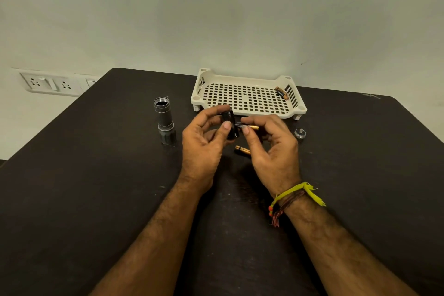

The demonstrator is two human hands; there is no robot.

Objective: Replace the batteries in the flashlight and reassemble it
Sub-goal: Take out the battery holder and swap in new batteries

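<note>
While the left hand (204, 142) grips the black holder (230, 125) above mid-table (96, 175), the right hand (269, 149) pinches a battery (247, 126) at it; the flashlight (163, 119) stands toward the left edge

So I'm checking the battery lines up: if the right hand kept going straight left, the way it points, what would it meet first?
Probably the black holder in the left hand: the battery in the right hand points its tip at it. Depth is unclear from this one view.
</note>
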